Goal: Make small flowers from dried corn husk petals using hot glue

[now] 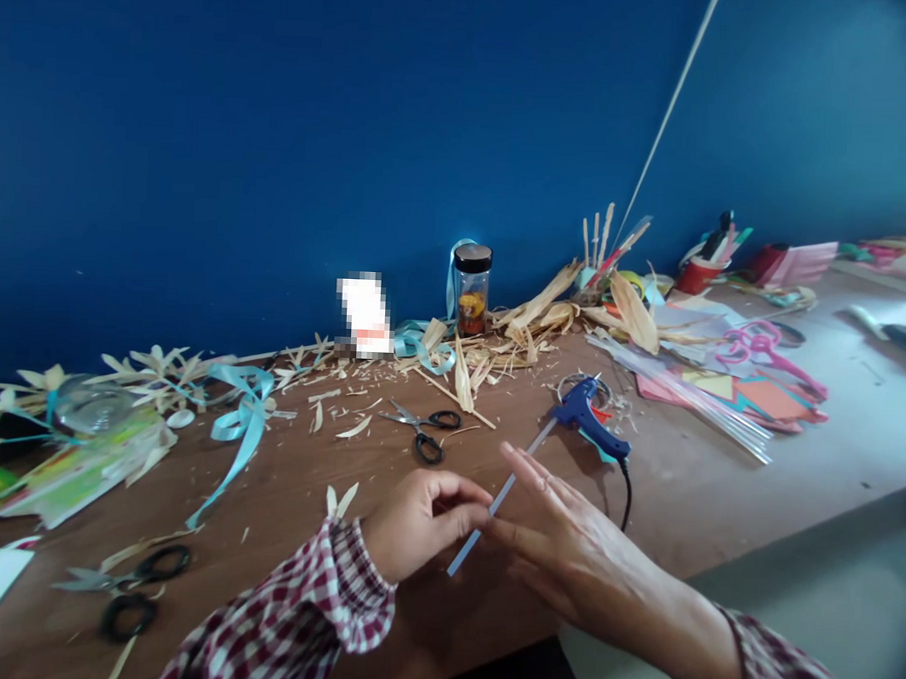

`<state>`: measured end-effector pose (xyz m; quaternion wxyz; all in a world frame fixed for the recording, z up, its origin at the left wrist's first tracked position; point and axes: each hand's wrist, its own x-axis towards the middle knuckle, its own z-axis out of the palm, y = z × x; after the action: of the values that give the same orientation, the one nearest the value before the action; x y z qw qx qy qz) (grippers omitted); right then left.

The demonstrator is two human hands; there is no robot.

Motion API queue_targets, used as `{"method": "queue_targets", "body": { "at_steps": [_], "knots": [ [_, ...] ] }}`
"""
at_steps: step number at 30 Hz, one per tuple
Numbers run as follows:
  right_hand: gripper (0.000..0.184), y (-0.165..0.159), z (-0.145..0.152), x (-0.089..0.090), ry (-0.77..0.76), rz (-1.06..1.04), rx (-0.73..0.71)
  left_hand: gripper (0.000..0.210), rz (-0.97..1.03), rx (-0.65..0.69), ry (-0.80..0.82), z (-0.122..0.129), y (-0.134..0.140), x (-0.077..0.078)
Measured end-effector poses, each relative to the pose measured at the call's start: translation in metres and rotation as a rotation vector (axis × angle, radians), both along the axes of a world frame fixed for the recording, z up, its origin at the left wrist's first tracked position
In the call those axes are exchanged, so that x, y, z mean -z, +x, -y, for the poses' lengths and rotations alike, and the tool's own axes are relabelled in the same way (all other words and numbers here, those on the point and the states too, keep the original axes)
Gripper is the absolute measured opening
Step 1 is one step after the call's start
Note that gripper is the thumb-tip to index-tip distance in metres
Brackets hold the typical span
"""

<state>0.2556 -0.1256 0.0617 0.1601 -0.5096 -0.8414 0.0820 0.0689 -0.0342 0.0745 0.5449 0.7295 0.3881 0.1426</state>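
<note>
My left hand (pixel 422 523) has thumb and forefinger pinched together on a thin pale-blue glue stick (pixel 463 553), whose lower end sticks out below the fingers. The stick slants up to the right, in line with the back of a blue glue gun (pixel 581 405); whether it is one piece all the way is hard to tell. My right hand (pixel 565 535) is spread beside it with fingers stretched out, one fingertip close to the left thumb and the stick. The gun lies on its side, its black cord running down behind my right hand.
Black-handled scissors (pixel 426 428) lie ahead, another pair (pixel 131 586) at lower left. Corn husk pieces (pixel 536 313) and scraps litter the back near a lidded jar (pixel 473 290). Blue ribbon (pixel 243 420) lies left. Clear sticks (pixel 712 411) and pink scissors (pixel 775 354) are right.
</note>
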Motion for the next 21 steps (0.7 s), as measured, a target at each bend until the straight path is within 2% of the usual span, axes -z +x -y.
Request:
{"method": "queue_targets", "body": {
  "at_steps": [3,9,12,15,21],
  "knots": [
    [0.066,0.003,-0.001,0.002,0.018,0.007,-0.005,0.022,0.031,-0.021,-0.148,0.0,-0.002,0.005],
    [0.062,0.006,-0.003,0.008,0.117,0.043,-0.059,0.02,0.272,-0.119,-0.658,0.0,-0.005,0.026],
    [0.058,0.008,-0.004,0.01,0.17,0.056,-0.059,0.021,0.33,-0.161,-0.756,0.002,-0.005,0.03],
    [0.057,0.013,-0.004,0.011,0.179,0.087,-0.041,0.021,0.265,-0.243,-0.626,0.001,-0.007,0.028],
    [0.046,0.009,-0.004,0.009,0.128,0.203,-0.099,0.019,0.21,-0.286,-0.109,-0.005,-0.007,0.022]
  ]
}}
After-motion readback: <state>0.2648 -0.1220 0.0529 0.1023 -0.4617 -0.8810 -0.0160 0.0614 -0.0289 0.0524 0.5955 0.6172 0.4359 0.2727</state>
